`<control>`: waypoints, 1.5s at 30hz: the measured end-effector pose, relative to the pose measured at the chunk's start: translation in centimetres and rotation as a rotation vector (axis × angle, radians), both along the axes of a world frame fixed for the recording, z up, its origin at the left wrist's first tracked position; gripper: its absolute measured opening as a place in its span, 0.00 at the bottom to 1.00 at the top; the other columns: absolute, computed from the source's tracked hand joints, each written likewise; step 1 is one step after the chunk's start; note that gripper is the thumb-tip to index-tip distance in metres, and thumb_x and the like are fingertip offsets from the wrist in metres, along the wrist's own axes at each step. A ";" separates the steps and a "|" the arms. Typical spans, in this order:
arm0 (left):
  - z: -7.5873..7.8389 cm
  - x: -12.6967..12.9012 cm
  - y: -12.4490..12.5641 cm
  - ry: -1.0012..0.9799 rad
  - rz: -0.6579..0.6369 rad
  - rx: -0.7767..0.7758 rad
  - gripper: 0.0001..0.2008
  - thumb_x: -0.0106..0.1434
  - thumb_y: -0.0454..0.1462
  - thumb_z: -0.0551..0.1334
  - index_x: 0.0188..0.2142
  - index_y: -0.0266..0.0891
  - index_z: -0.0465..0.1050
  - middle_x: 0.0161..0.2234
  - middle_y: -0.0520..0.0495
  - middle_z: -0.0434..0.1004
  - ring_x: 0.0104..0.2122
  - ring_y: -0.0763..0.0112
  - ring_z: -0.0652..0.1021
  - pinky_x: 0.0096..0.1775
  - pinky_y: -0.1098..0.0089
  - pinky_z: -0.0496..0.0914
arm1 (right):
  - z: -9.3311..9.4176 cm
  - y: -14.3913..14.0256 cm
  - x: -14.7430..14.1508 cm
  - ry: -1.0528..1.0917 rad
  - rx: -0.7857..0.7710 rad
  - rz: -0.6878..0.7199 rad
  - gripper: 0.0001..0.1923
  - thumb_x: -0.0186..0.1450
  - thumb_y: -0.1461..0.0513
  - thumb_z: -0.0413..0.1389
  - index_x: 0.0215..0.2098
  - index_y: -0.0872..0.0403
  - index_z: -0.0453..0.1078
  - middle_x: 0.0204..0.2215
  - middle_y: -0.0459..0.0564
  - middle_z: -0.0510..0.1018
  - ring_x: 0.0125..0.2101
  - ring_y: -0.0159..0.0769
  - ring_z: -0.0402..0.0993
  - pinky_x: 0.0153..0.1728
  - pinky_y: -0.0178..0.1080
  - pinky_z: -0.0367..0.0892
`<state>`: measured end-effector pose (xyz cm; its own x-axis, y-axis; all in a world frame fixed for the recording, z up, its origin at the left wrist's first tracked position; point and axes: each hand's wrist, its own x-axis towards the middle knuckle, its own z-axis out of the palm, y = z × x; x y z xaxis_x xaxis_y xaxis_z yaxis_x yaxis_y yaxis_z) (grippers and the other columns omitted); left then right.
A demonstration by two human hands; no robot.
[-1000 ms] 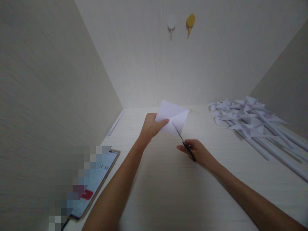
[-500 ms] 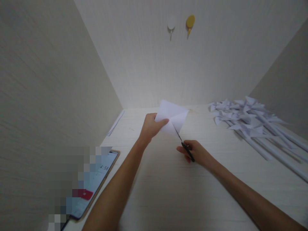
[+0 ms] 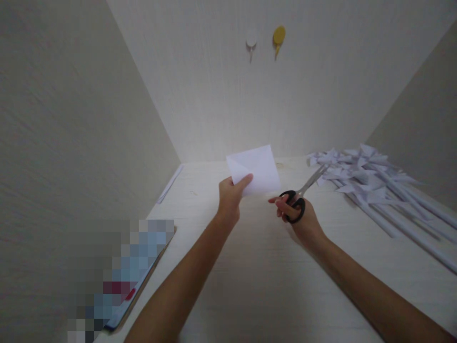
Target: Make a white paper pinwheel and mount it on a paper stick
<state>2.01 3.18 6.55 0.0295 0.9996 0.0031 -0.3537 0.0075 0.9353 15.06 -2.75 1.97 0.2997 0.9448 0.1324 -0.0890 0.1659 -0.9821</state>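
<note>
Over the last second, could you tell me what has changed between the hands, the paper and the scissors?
The right hand drew the black-handled scissors out of the white paper sheet and swung the blades to the right. The left hand turned the sheet flatter, keeping its grip. The white paper pinwheel pile stayed put.

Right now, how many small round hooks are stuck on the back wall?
2. The small round white hook is high on the pale back wall, and the small oval yellow hook is just right of it. Nothing appears to hide others.
</note>
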 end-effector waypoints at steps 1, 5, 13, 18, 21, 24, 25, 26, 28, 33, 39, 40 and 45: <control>-0.5 0.6 -0.4 -0.006 -0.006 -0.032 0.14 0.39 0.37 0.66 0.27 0.30 0.73 0.27 0.43 0.75 0.25 0.70 0.73 0.31 0.68 0.67 | 0.0 0.0 0.0 0.023 0.014 -0.029 0.13 0.47 0.58 0.61 0.19 0.56 0.62 0.16 0.44 0.70 0.17 0.26 0.62 0.16 0.30 0.51; -2.4 2.3 -1.7 0.032 -0.001 -0.122 0.11 0.40 0.37 0.66 0.25 0.31 0.73 0.25 0.44 0.74 0.22 0.72 0.72 0.28 0.69 0.66 | 0.0 0.1 0.1 0.064 0.027 -0.134 0.14 0.44 0.60 0.63 0.20 0.56 0.61 0.12 0.39 0.64 0.13 0.24 0.57 0.15 0.30 0.51; -1.4 0.4 -0.6 0.174 -0.200 -0.090 0.14 0.40 0.36 0.66 0.29 0.32 0.73 0.29 0.42 0.76 0.25 0.71 0.74 0.28 0.70 0.67 | 0.6 0.2 0.7 0.018 0.013 -0.159 0.17 0.43 0.58 0.63 0.22 0.55 0.59 0.13 0.37 0.60 0.14 0.23 0.54 0.15 0.30 0.50; 0.3 -1.6 0.6 0.370 -0.257 0.018 0.13 0.38 0.34 0.67 0.26 0.31 0.73 0.25 0.44 0.75 0.23 0.72 0.73 0.26 0.71 0.66 | 1.2 -0.1 0.4 -0.071 -0.050 -0.083 0.17 0.44 0.58 0.62 0.21 0.54 0.57 0.14 0.38 0.60 0.15 0.23 0.54 0.15 0.31 0.51; 1.0 -2.3 0.8 0.456 -0.282 0.064 0.11 0.37 0.33 0.66 0.24 0.31 0.72 0.21 0.47 0.73 0.21 0.74 0.71 0.24 0.73 0.65 | 0.9 0.0 0.5 0.021 0.013 -0.139 0.17 0.44 0.58 0.62 0.23 0.54 0.58 0.13 0.37 0.60 0.14 0.23 0.54 0.15 0.31 0.50; 1.4 -2.5 0.7 0.509 -0.379 0.087 0.10 0.36 0.31 0.66 0.23 0.33 0.73 0.22 0.47 0.74 0.21 0.75 0.72 0.25 0.74 0.65 | 0.5 0.1 0.8 0.103 0.097 -0.231 0.18 0.43 0.59 0.63 0.26 0.54 0.59 0.14 0.36 0.60 0.14 0.23 0.55 0.15 0.30 0.50; 1.4 -2.5 0.7 0.534 -0.416 0.098 0.09 0.36 0.31 0.66 0.22 0.33 0.73 0.22 0.48 0.74 0.21 0.74 0.72 0.25 0.74 0.65 | 0.5 0.2 0.9 0.104 0.106 -0.243 0.18 0.43 0.60 0.63 0.26 0.54 0.59 0.14 0.36 0.60 0.14 0.23 0.55 0.15 0.30 0.50; 1.3 -2.5 0.6 0.568 -0.440 0.111 0.07 0.37 0.31 0.65 0.21 0.33 0.73 0.21 0.48 0.74 0.21 0.74 0.72 0.24 0.73 0.65 | 0.6 0.1 0.9 0.099 0.107 -0.245 0.18 0.42 0.60 0.63 0.26 0.54 0.59 0.14 0.37 0.60 0.14 0.23 0.55 0.15 0.30 0.50; 1.1 -2.3 0.6 0.643 -0.448 0.132 0.05 0.39 0.34 0.64 0.20 0.34 0.73 0.20 0.49 0.72 0.20 0.74 0.71 0.23 0.73 0.64 | 0.8 0.0 0.8 0.076 0.093 -0.231 0.17 0.42 0.60 0.63 0.25 0.54 0.60 0.14 0.37 0.60 0.14 0.23 0.55 0.15 0.30 0.50; 0.6 -1.9 0.7 0.740 -0.390 0.156 0.08 0.41 0.38 0.64 0.18 0.33 0.71 0.16 0.51 0.68 0.17 0.76 0.67 0.19 0.75 0.60 | 1.1 -0.3 0.5 -0.013 0.091 -0.244 0.16 0.44 0.58 0.62 0.22 0.54 0.59 0.14 0.37 0.60 0.15 0.24 0.54 0.16 0.31 0.51; 1.5 -2.6 1.2 0.638 -0.133 0.158 0.11 0.39 0.40 0.65 0.17 0.32 0.69 0.16 0.52 0.65 0.16 0.78 0.65 0.18 0.76 0.57 | 0.2 0.0 1.4 -0.203 0.056 -0.114 0.18 0.55 0.51 0.53 0.16 0.54 0.57 0.13 0.42 0.60 0.15 0.24 0.52 0.15 0.32 0.47; 1.7 -2.9 1.3 0.605 -0.081 0.149 0.12 0.39 0.40 0.65 0.18 0.32 0.69 0.16 0.51 0.66 0.17 0.77 0.66 0.19 0.76 0.57 | 0.0 0.0 1.4 -0.249 0.023 -0.042 0.20 0.56 0.50 0.51 0.15 0.54 0.57 0.13 0.42 0.59 0.15 0.24 0.52 0.15 0.32 0.47; 2.9 -4.3 1.9 0.469 0.046 0.164 0.13 0.38 0.39 0.66 0.23 0.32 0.72 0.21 0.47 0.71 0.19 0.74 0.69 0.22 0.73 0.62 | -0.4 -0.4 0.5 -0.419 -0.114 0.329 0.22 0.55 0.45 0.49 0.18 0.54 0.56 0.14 0.41 0.59 0.15 0.25 0.53 0.16 0.32 0.49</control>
<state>-2.32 5.06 9.49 0.0215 0.9873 0.1572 0.1091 -0.1587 0.9813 15.55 -3.11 1.54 -0.0706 0.9952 0.0684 0.2851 0.0858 -0.9547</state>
